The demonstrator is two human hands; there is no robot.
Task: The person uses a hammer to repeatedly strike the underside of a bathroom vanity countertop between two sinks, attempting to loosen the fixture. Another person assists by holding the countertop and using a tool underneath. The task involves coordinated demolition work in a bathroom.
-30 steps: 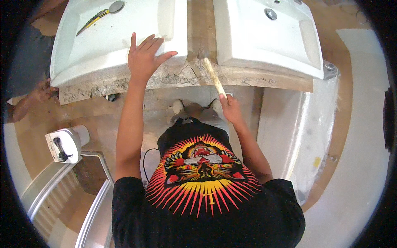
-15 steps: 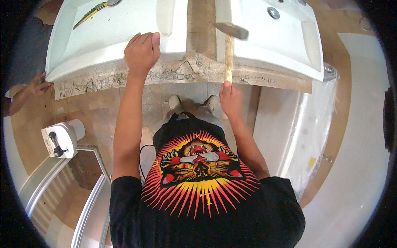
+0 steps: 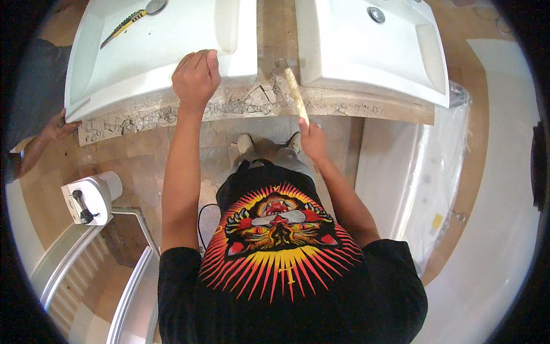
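My left hand (image 3: 196, 77) is closed in a fist over the front rim of the left washbasin (image 3: 134, 94). What it grips, if anything, is hidden beneath the fingers. A hammer (image 3: 296, 94) with a pale wooden handle is in my right hand (image 3: 313, 140), gripped near the handle's end. Its head is blurred and points away from me, over the gap between the left basin and the right washbasin (image 3: 366, 57). Below the basins runs the counter's broken front edge (image 3: 260, 94), rough and cracked, with loose-looking chunks near the middle.
A yellow and black utility knife (image 3: 123, 27) lies in the left basin. At the far left, another person's hand (image 3: 59, 126) touches the basin corner. A white toilet (image 3: 94, 198) stands at left, near a white-framed panel (image 3: 129, 292). A plastic-wrapped bathtub (image 3: 427, 189) is at right.
The hammer has swung down and left, from over the right basin to the gap between the basins. My left hand keeps its place. The other person's hand has shifted slightly at the basin corner.
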